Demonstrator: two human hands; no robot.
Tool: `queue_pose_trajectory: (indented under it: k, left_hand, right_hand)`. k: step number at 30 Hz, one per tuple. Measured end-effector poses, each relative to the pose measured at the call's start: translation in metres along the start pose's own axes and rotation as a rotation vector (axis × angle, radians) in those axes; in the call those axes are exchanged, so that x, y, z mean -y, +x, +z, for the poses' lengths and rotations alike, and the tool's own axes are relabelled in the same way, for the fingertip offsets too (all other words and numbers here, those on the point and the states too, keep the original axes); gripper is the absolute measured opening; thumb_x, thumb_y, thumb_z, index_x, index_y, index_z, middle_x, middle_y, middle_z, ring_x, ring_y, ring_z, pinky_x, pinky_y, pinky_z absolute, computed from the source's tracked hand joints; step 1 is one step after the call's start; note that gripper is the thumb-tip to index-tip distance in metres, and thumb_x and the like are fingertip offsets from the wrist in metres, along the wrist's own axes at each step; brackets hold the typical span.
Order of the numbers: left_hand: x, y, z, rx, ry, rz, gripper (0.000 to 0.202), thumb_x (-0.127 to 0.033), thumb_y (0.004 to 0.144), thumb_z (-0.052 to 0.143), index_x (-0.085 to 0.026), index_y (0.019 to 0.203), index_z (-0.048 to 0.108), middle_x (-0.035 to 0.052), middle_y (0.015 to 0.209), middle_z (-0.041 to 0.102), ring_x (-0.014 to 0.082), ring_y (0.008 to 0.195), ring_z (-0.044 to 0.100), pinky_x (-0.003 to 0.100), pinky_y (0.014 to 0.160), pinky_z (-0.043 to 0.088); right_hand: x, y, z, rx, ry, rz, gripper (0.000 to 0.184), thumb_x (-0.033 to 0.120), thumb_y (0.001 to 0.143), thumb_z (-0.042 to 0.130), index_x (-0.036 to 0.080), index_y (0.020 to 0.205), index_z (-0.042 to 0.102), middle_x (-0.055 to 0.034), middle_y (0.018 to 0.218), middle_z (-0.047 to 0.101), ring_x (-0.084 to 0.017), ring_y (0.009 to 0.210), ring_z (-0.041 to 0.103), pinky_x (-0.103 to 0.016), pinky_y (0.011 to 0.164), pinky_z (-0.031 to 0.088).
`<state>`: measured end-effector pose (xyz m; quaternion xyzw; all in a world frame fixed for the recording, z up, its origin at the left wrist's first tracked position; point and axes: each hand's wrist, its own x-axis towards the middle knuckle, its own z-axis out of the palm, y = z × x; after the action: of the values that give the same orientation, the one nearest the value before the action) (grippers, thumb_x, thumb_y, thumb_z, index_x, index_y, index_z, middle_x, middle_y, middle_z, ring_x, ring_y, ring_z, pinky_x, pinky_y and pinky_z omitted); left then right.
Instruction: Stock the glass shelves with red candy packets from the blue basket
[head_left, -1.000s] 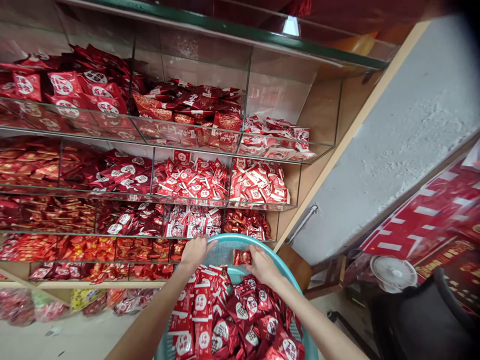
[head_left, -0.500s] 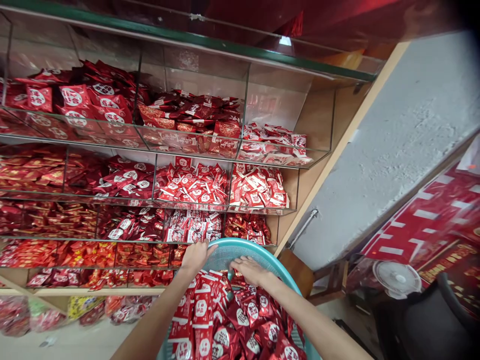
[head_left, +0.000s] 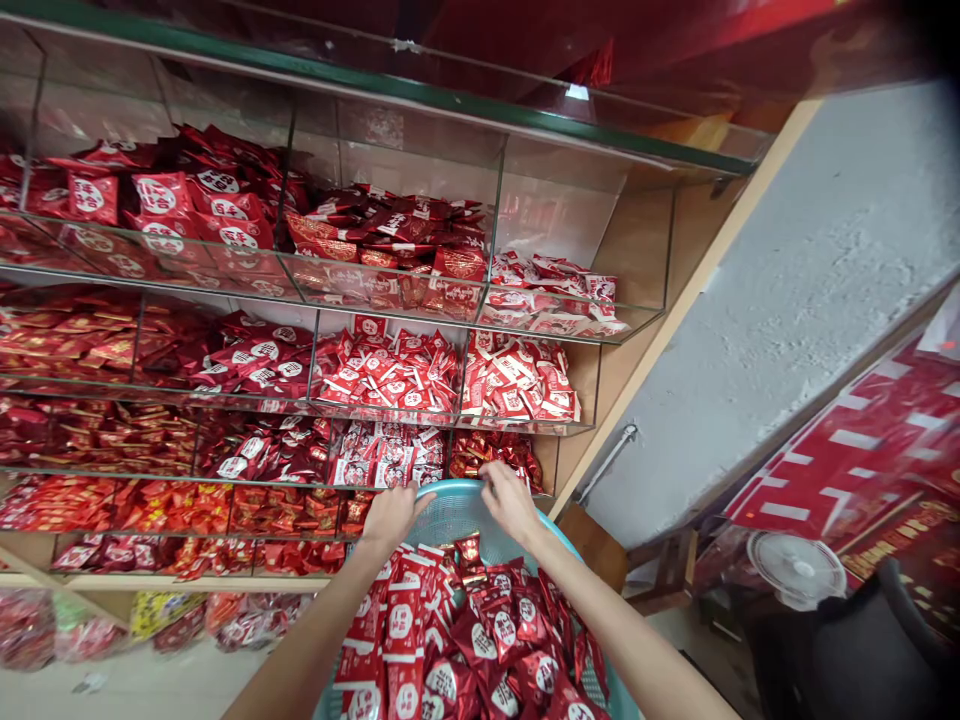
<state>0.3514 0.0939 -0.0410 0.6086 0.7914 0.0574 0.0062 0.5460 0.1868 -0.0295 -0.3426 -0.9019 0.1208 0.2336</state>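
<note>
My left hand [head_left: 390, 517] grips the far rim of a teal plastic basket [head_left: 454, 494] held up in front of me. The basket is full of red snack packets [head_left: 457, 640] with white round labels. My right hand [head_left: 508, 497] is raised over the basket's far rim, fingers curled, at the glass bin of dark red and gold packets [head_left: 495, 452]. Whether it holds a packet is hidden by the back of the hand.
A tiered glass display rack [head_left: 495, 200] holds several bins of red sweets and packets. A grey wall [head_left: 787, 300] stands to its right, with a wooden stool [head_left: 592, 540], a small white fan [head_left: 795, 568] and red boxes [head_left: 862, 450] beyond.
My right hand has risen from among the packets in the basket, over the far rim, toward the lowest right bin. The left hand keeps its hold on the rim.
</note>
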Motion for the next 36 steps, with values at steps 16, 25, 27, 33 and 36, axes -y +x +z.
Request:
queue_pose_trajectory:
  k: [16,25,27,33,36]
  left_hand:
    - [-0.002,-0.001,-0.002,0.023,0.024,-0.036,0.059,-0.056,0.083,0.017,-0.013,0.100,0.054,0.0138,0.082,0.064,0.0239,0.080,0.062,0.031,0.066,0.045]
    - [-0.004,-0.001,-0.005,0.035,0.039,-0.041,0.061,-0.056,0.083,0.017,-0.012,0.103,0.054,0.0140,0.082,0.064,0.0253,0.080,0.061,0.032,0.067,0.045]
    - [-0.004,-0.001,-0.003,0.015,0.036,-0.035,0.060,-0.056,0.083,0.018,-0.013,0.102,0.054,0.0144,0.082,0.064,0.0254,0.080,0.062,0.032,0.067,0.045]
    - [-0.003,-0.001,-0.001,0.008,0.022,-0.037,0.060,-0.057,0.082,0.019,-0.013,0.099,0.056,0.0149,0.082,0.064,0.0249,0.078,0.062,0.032,0.066,0.046]
    - [-0.003,-0.001,-0.001,0.007,0.013,-0.025,0.060,-0.056,0.082,0.018,-0.014,0.099,0.056,0.0146,0.081,0.064,0.0248,0.078,0.062,0.033,0.066,0.046]
  right_hand:
    - [-0.047,0.051,0.014,-0.189,0.047,0.537,0.022,0.026,0.079,0.041,0.020,0.081,0.063,-0.0087,0.086,0.065,-0.019,0.080,0.060,-0.025,0.065,0.040]
    - [-0.062,0.033,0.006,-0.302,0.219,0.491,0.031,0.030,0.082,0.034,0.015,0.090,0.060,-0.0077,0.078,0.066,-0.016,0.069,0.061,-0.025,0.064,0.044]
    - [-0.060,0.022,-0.002,-0.347,0.295,0.452,0.034,0.035,0.082,0.033,0.015,0.091,0.059,-0.0072,0.077,0.066,-0.016,0.068,0.060,-0.025,0.065,0.045]
    - [-0.037,-0.016,-0.009,-0.108,0.647,0.232,0.026,0.038,0.079,0.044,0.016,0.082,0.059,-0.0031,0.073,0.061,-0.014,0.067,0.056,-0.025,0.063,0.044]
    - [-0.027,-0.030,0.008,0.176,0.644,0.159,0.019,0.031,0.077,0.047,0.017,0.073,0.059,0.0002,0.063,0.058,-0.012,0.059,0.053,-0.023,0.057,0.042]
